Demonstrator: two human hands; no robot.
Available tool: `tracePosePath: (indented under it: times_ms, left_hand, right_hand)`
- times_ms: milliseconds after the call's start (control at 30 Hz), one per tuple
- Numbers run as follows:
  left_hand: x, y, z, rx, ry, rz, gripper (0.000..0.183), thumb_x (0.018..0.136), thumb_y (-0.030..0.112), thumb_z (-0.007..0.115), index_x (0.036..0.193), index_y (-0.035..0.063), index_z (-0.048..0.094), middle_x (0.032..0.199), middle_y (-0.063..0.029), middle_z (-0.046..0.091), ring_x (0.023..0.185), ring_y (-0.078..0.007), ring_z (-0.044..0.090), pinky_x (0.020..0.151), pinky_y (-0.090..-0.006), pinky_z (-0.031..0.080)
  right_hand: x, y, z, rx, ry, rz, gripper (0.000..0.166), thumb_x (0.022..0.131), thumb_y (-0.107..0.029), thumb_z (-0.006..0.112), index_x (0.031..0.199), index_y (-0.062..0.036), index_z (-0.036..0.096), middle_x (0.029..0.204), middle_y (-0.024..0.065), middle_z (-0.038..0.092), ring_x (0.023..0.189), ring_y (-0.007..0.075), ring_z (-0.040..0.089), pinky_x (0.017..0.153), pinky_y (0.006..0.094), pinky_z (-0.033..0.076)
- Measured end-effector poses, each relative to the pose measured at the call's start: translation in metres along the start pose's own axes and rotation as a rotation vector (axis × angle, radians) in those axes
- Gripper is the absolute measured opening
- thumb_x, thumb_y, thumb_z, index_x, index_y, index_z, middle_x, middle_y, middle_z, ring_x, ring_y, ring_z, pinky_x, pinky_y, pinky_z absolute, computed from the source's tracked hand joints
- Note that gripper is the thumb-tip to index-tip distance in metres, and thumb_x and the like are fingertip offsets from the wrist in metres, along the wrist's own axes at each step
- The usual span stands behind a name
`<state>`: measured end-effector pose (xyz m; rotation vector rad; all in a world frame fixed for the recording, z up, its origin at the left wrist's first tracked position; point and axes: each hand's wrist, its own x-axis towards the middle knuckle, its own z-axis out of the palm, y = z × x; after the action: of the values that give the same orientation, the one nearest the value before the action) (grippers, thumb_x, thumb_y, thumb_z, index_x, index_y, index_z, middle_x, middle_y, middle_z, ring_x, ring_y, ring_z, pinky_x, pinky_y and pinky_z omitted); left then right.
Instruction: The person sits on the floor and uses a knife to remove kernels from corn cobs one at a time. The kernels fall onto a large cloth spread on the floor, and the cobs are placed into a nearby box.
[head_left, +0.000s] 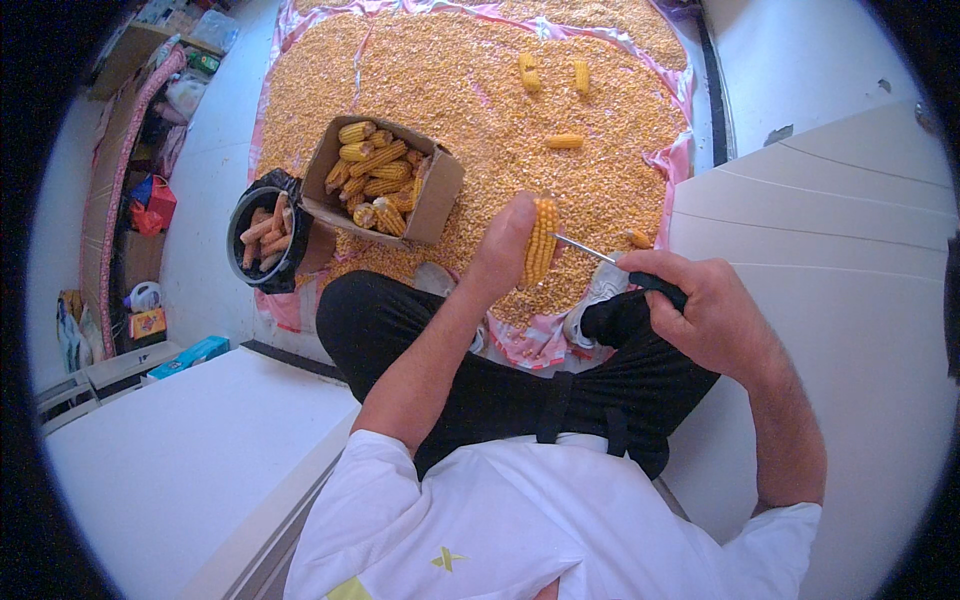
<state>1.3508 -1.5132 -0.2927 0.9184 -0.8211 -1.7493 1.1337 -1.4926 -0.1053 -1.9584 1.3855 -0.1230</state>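
My left hand (504, 244) holds a yellow corn cob (541, 244) upright above the spread of loose kernels. Its kernels look mostly in place on the side I see. My right hand (697, 307) grips the dark handle of a screwdriver-like tool (589, 248), whose thin metal shaft points left, with the tip at the cob's right side. Loose corn kernels (465, 82) cover a pink and white sheet on the floor. To the left, a cardboard box (439, 199) holds several cobs with kernels on. Beside it a black-lined bucket (234, 232) contains several stripped cobs.
Three cobs or cob pieces, one of them a short cob (564, 141), lie on the kernels, and another piece (639, 238) is near my right shoe. White panels (810, 300) flank me on the right. A shelf with bags and a white detergent bottle (144, 297) stands far left.
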Motion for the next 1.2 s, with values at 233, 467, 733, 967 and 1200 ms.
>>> tracePosePath:
  times_ms: [233,467,733,967,1200]
  left_hand:
    - [-0.007,0.001,0.009,0.263,0.053,0.149,0.032,0.104,0.035,0.037,0.099,0.0050,0.048,0.080,-0.0039,0.055,0.070,-0.0115,0.057,0.062,-0.0264,0.048]
    - [0.000,-0.025,-0.011,0.526,0.101,0.256,0.030,0.102,0.028,0.040,0.094,0.0011,0.050,0.079,-0.0120,0.053,0.073,-0.0231,0.056,0.068,-0.0365,0.045]
    - [0.006,-0.044,-0.030,0.922,0.103,0.466,0.029,0.102,0.026,0.040,0.093,-0.0004,0.050,0.077,-0.0168,0.052,0.075,-0.0288,0.054,0.068,-0.0408,0.043]
    - [0.007,-0.031,-0.021,0.598,0.214,0.243,0.030,0.103,0.027,0.038,0.092,0.0017,0.049,0.076,-0.0099,0.051,0.075,-0.0233,0.055,0.069,-0.0380,0.045]
    - [0.034,-0.075,-0.055,0.404,0.331,0.220,0.047,0.103,0.046,0.033,0.097,0.0060,0.057,0.082,-0.0075,0.063,0.072,-0.0160,0.061,0.067,-0.0318,0.051]
  right_hand:
    - [-0.002,-0.007,0.002,-0.005,0.007,0.031,0.030,0.082,-0.011,0.057,0.110,-0.0086,0.067,0.084,0.0246,0.066,0.079,0.0385,0.067,0.075,0.0448,0.054]
    - [0.014,0.000,0.003,-0.061,-0.139,0.056,0.033,0.083,-0.003,0.055,0.115,0.0002,0.064,0.098,0.0202,0.069,0.090,0.0278,0.068,0.083,0.0356,0.052]
    - [0.024,0.034,0.032,0.058,-0.064,-0.040,0.033,0.082,-0.004,0.053,0.114,-0.0001,0.064,0.100,0.0195,0.069,0.087,0.0270,0.068,0.082,0.0348,0.052]
    - [0.014,0.032,0.077,0.110,0.090,0.028,0.034,0.084,-0.008,0.056,0.117,-0.0044,0.063,0.095,0.0240,0.066,0.083,0.0338,0.068,0.073,0.0398,0.053]
    - [0.012,0.033,0.145,0.113,0.471,-0.067,0.037,0.084,-0.009,0.059,0.121,-0.0103,0.060,0.090,0.0211,0.067,0.080,0.0379,0.067,0.070,0.0466,0.054]
